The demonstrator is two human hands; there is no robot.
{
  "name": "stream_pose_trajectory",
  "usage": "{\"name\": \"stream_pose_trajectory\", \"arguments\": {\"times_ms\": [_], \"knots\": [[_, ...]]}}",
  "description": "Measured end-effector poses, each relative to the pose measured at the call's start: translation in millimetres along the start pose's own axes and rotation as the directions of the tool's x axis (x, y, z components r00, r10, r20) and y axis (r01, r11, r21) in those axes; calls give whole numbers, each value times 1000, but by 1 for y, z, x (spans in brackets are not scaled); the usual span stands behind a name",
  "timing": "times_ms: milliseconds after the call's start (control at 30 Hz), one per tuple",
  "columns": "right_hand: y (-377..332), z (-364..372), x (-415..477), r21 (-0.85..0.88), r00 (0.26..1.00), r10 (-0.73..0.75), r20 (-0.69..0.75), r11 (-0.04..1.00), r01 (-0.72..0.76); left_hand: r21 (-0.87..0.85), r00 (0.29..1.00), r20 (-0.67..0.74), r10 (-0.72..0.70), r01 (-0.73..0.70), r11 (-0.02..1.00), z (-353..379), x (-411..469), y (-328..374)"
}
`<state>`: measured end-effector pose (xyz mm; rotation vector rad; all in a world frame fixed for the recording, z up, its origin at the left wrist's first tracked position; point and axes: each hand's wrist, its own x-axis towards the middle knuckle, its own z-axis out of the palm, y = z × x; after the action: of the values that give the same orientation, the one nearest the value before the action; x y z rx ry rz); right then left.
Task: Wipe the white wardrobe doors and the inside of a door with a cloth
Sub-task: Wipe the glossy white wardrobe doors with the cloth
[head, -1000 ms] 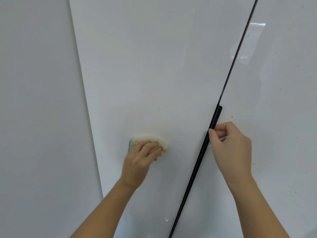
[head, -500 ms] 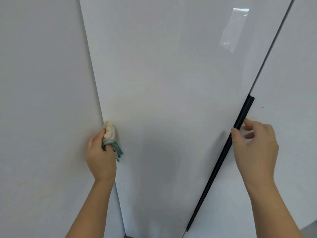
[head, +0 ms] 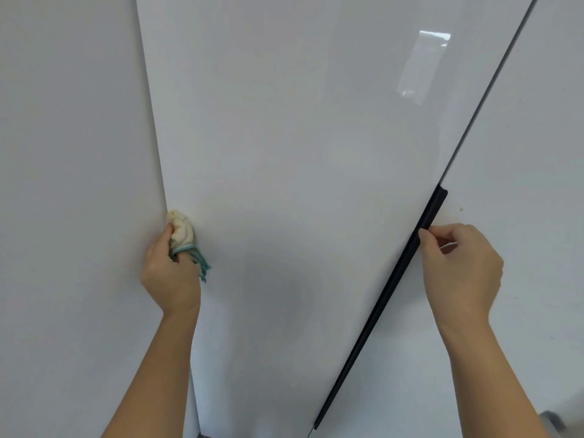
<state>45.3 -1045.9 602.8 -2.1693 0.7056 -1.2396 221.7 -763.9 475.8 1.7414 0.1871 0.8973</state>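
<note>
A glossy white wardrobe door (head: 300, 184) fills the middle of the view. My left hand (head: 169, 273) grips a bunched cream cloth (head: 182, 230) with a teal edge and holds it against the door's left edge. A long black handle strip (head: 395, 286) runs along the door's right edge. My right hand (head: 461, 267) pinches this strip near its top, thumb on the front and fingers curled behind.
A second white door (head: 531, 159) stands to the right of the strip, with a small brownish speck (head: 461, 209) near the handle top. A plain white panel (head: 72, 184) lies to the left. A bit of dark floor (head: 553, 418) shows at the bottom right.
My left hand slid the cloth from the middle of the door over to its left edge. The view shifted left, so the handle strip and my right hand sit further right.
</note>
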Motion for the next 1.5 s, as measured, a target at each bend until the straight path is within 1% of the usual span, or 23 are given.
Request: {"name": "stream_pose_trajectory", "arguments": {"times_ms": [200,367,467,600,700,767,867,1000,1100,1233,1333,1400,1433,1500], "knots": [[7,-2,6,17,999,-12,33,1000,11,-33,1000,-2,-23,23,999,10,-35,24],[10,-4,12,50,997,-10,73,999,7,-43,997,68,43,-40,998,24,-81,46],[11,-7,15,49,995,-17,100,999,12,-74,988,140,67,-57,996,32,-112,60],[12,-8,18,47,992,-23,125,999,17,-130,966,214,146,-120,984,46,-147,76],[13,-9,19,39,990,-44,135,998,39,-162,958,238,160,-123,979,54,-165,83],[14,-10,20,43,989,-55,140,998,49,-178,950,248,190,-148,973,58,-176,90],[14,-11,20,39,986,-69,153,997,64,-192,927,257,274,-229,954,63,-193,101],[16,-10,21,32,984,-96,148,995,93,-217,905,274,325,-271,938,72,-214,113],[16,-10,21,32,984,-105,146,994,101,-220,874,280,398,-345,913,76,-227,120],[17,-9,21,26,984,-105,143,994,103,-230,858,284,427,-372,899,80,-234,121],[18,-8,21,25,984,-110,138,994,107,-237,846,333,417,-353,905,76,-232,121],[18,-8,19,36,985,-115,128,993,111,-271,828,413,379,-286,919,72,-227,120],[18,-7,19,41,986,-115,123,993,111,-303,813,476,334,-205,931,71,-225,120],[17,-6,17,47,987,-106,119,994,101,-329,758,620,201,19,944,64,-218,120]]}}
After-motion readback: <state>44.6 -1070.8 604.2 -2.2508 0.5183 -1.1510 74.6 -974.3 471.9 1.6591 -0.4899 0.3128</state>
